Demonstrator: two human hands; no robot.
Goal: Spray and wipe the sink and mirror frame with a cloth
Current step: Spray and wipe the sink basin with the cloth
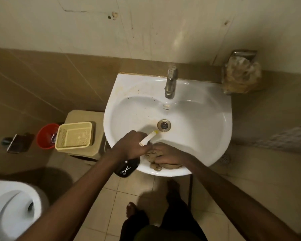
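Observation:
A white wall sink (198, 119) with dark specks on its left side fills the middle of the head view. My left hand (130, 145) grips a black spray bottle (127, 168) over the sink's front rim. The bottle's pale nozzle (149, 137) points toward the drain (164, 125). My right hand (167, 154) rests flat on a crumpled beige cloth (156, 165) lying on the front rim, just right of the left hand. No mirror frame is in view.
A metal tap (171, 82) stands at the sink's back. A soap holder with a beige scrubber (241, 75) hangs on the wall at right. A yellow basket (75, 136) on a stool, a red bucket (46, 136) and a toilet (12, 206) are at left.

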